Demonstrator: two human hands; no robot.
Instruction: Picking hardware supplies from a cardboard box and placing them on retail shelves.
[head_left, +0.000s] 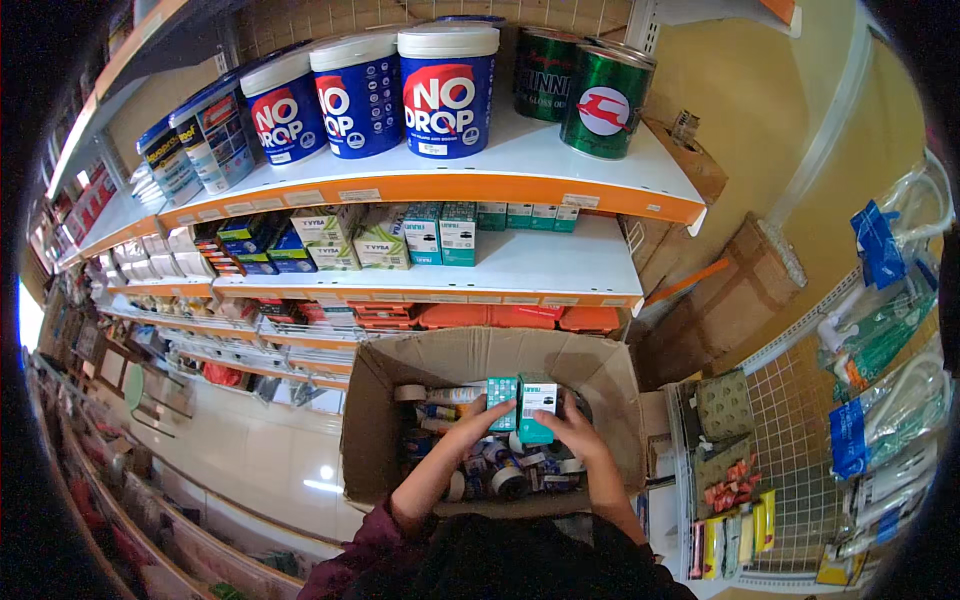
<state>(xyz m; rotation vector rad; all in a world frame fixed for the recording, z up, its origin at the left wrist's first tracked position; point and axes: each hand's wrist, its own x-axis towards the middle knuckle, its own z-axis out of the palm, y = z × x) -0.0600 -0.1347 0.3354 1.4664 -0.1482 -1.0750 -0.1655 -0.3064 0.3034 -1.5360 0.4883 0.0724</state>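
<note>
Two small teal-and-white product boxes are held side by side over a large open cardboard carton (491, 506). My left hand (484, 424) grips the left teal box (502, 397), its thumb across the front. The right box (538, 424), with a white label, is held by my right hand (570, 431), thumb on its face. Under my hands the carton holds many mixed items, among them a dark round-ended roll or can (509, 482) and small packaged goods. Similar teal boxes (457, 234) stand on the middle shelf ahead, with more of them farther back.
An upper shelf (450, 187) holds blue paint tubs (448, 94) and green cans (606, 101). Green-and-white boxes (381, 238) stand on the middle shelf (525, 281), orange cases (487, 316) below. Right of the carton is a wire rack (787, 480) with hanging packets; a green stool (135, 388) stands at left.
</note>
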